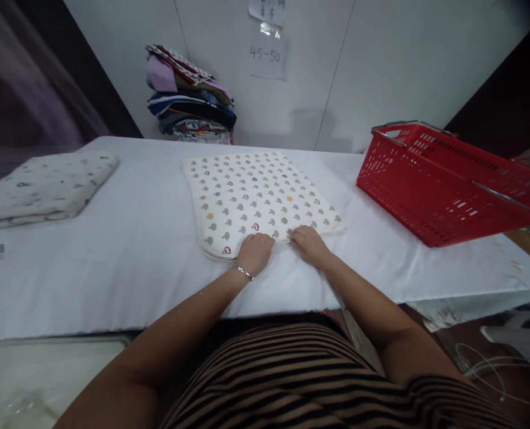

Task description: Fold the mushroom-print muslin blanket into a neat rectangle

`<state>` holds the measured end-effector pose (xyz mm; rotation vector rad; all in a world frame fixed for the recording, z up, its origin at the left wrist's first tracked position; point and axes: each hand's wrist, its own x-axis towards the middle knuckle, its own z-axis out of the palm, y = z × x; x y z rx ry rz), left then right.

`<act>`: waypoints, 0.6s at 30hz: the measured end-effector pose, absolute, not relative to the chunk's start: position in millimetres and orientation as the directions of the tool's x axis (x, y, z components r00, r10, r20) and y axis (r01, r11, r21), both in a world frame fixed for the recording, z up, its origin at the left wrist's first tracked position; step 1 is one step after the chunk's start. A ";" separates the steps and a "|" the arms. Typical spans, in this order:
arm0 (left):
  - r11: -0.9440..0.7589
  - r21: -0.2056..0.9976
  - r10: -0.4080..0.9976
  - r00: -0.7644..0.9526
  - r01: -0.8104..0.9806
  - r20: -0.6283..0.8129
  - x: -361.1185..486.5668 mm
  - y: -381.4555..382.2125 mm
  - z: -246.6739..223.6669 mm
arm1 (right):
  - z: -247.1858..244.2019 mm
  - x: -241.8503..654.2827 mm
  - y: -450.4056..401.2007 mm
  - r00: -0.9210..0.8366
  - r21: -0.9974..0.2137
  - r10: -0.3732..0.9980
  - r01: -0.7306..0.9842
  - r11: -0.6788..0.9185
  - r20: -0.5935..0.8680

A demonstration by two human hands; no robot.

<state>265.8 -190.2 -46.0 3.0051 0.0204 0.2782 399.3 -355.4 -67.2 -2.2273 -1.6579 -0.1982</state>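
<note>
A folded white cloth with small mushroom prints lies flat in front of me, its layers showing along the near edge. My left hand, with a silver bracelet at the wrist, grips that near edge left of its middle, fingers curled over it. A short distance to the right, my right hand holds the same edge between thumb and fingers. The two hands are apart, and the thumbs are mostly hidden.
The cloth lies on a white-covered table. Another folded printed cloth is at the left. A red basket stands at the right. Behind the table, folded clothes are stacked against the wall.
</note>
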 end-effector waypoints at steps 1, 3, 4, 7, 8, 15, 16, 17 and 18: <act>-0.991 0.133 0.026 0.982 0.002 0.185 265.5 -189.7 -46.3 | -66.4 399.0 -355.7 0.304 -0.190 0.902 0.948 -0.255 0.306; -0.989 0.148 0.032 0.982 0.004 0.188 265.2 -188.9 -47.5 | -64.4 397.7 -356.3 0.307 -0.171 0.907 0.948 -0.267 0.287; -0.988 0.152 0.037 0.982 0.008 0.187 265.2 -188.6 -48.2 | -63.1 396.7 -356.3 0.309 -0.163 0.908 0.949 -0.272 0.284; -0.987 0.158 0.058 0.982 0.030 0.178 265.0 -188.8 -49.9 | -59.3 391.0 -353.9 0.298 -0.146 0.907 0.953 -0.265 0.297; -0.986 0.161 0.069 0.982 0.040 0.177 264.7 -189.2 -50.2 | -58.3 388.4 -351.8 0.282 -0.142 0.910 0.958 -0.250 0.304; -0.984 0.154 0.116 0.980 0.091 0.164 262.4 -194.1 -48.4 | -63.8 374.2 -327.3 0.168 -0.075 0.937 0.985 -0.152 0.308; -0.984 0.148 0.123 0.980 0.099 0.159 261.9 -194.6 -48.3 | -65.7 374.0 -325.2 0.169 -0.067 0.935 0.986 -0.156 0.311; -0.984 0.141 0.127 0.979 0.105 0.157 261.2 -194.8 -48.6 | -67.4 374.1 -324.0 0.167 -0.060 0.935 0.986 -0.156 0.313; -0.986 0.130 0.125 0.979 0.105 0.159 259.9 -194.5 -49.3 | -68.8 374.5 -323.7 0.163 -0.054 0.935 0.987 -0.154 0.313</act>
